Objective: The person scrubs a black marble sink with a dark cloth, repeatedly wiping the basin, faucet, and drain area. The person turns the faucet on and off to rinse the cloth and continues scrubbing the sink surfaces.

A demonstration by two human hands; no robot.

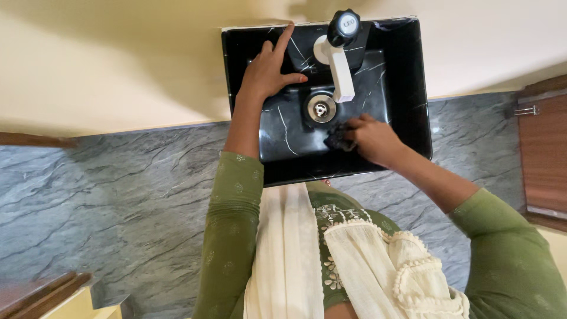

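A black marble-patterned wash basin [401,88] is fixed to a cream wall, seen from above. My left hand [269,68] rests flat with spread fingers on the basin's back left ledge, next to the white tap [339,68] with its black round knob. My right hand [372,139] is inside the bowl, closed on a dark scrubbing pad [336,137] pressed against the bowl bottom just right of the metal drain [321,108]. Both arms wear green sleeves.
Grey veined stone floor [118,195] lies below the basin. A brown wooden door [543,153] with a metal latch stands at the right edge. Wooden trim shows at the bottom left corner. A cream scarf hangs down my front.
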